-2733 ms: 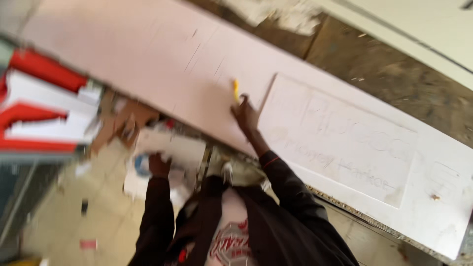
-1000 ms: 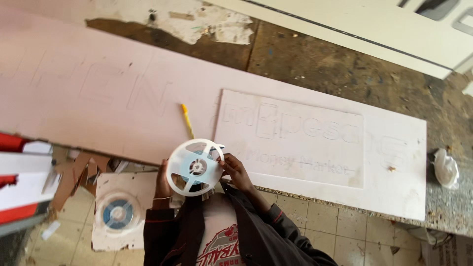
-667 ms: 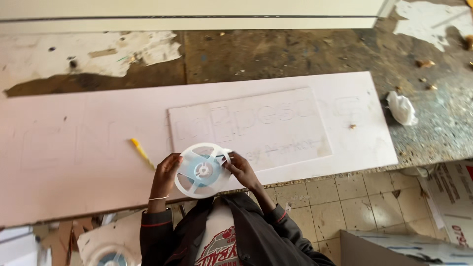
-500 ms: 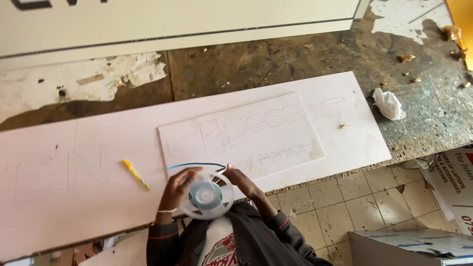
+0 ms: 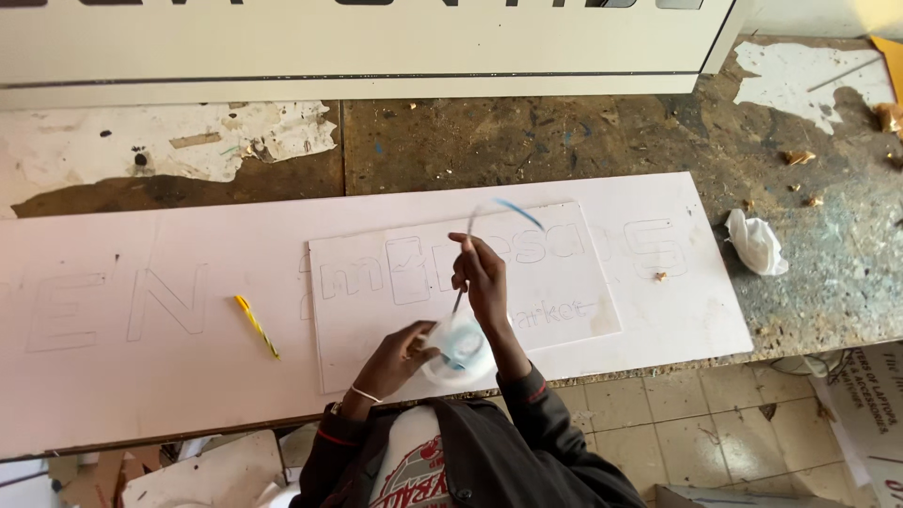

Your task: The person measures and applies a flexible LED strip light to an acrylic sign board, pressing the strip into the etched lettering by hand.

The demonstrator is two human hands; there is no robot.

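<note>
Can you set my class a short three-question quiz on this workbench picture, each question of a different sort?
1. True or false: the yellow pencil lies on the long pink board, apart from both hands.
2. Which hand holds the white reel? A) left hand B) right hand C) neither
3. Fill in: the right hand lifts a thin blue ___ up from the reel.

Key
1. True.
2. A; the left hand's fingers grip the reel at its edge.
3. Strip; it curves above the smaller white sheet.
</note>
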